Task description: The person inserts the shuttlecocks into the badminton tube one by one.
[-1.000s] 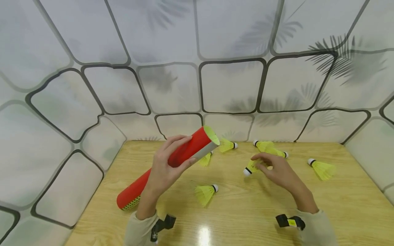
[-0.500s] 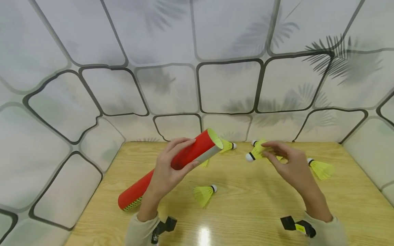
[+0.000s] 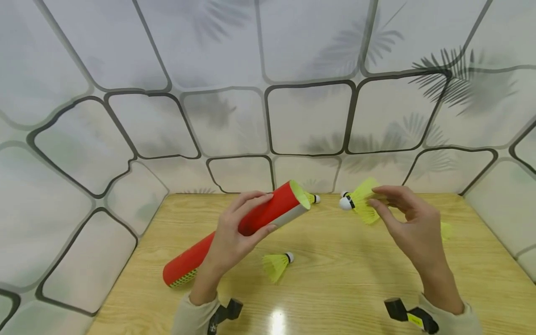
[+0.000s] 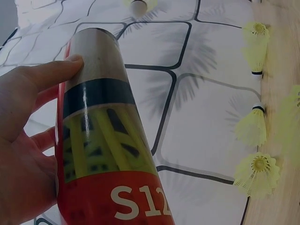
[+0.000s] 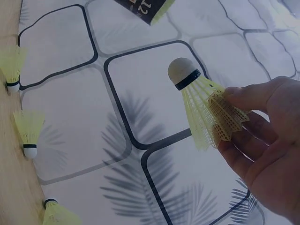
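Note:
My left hand (image 3: 232, 237) grips a red shuttlecock tube (image 3: 272, 204), tilted with its open, light-green-lined end up and to the right. In the left wrist view, the tube (image 4: 110, 140) shows a silver band and a clear window with yellow-green inside; the thumb presses its side. My right hand (image 3: 414, 228) pinches a yellow shuttlecock (image 3: 364, 201) by its skirt, held above the table, white cork pointing left toward the tube mouth. The right wrist view shows this shuttlecock (image 5: 201, 103) between thumb and fingers. Tube and shuttlecock are apart.
One loose shuttlecock (image 3: 276, 266) lies at the table's middle. Another (image 3: 314, 198) lies at the back edge, partly behind the tube. A further one (image 3: 446, 230) is mostly hidden by the right hand. The wooden table (image 3: 335, 288) meets a patterned backdrop (image 3: 310, 121).
My right hand has lifted the shuttlecock off the table, moving it up and slightly right. The left hand and tube have shifted slightly right and down in view.

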Motion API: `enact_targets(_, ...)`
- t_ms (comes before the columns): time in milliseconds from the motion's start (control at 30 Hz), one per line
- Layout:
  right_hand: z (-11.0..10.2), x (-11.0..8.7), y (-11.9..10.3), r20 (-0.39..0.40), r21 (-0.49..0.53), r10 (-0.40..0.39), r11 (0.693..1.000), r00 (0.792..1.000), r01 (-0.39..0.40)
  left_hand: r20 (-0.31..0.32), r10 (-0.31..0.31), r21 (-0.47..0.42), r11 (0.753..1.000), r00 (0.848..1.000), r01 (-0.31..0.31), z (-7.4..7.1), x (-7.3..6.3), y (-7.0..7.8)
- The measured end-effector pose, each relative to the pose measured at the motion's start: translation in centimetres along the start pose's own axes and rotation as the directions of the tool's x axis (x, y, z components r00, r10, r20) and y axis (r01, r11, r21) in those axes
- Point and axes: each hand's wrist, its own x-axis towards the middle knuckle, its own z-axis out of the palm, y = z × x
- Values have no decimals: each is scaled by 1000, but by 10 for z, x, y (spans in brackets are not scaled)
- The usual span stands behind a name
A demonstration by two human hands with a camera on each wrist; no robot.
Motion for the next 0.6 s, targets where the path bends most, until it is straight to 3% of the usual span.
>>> enact_targets(233,2,1,-9,-82,82,-24,996,996,31,17,9,-38,999,1000,-9,7,0,3)
enact_targets(433,5,0,-17,-95,122,-58,990,994,70,33,22,-50,999,999,-20,12,0,6)
enact_targets(600,13,-1,-24,-131,236,-86,965,988,115,37,33,-52,998,999,-31,15,-1,8)
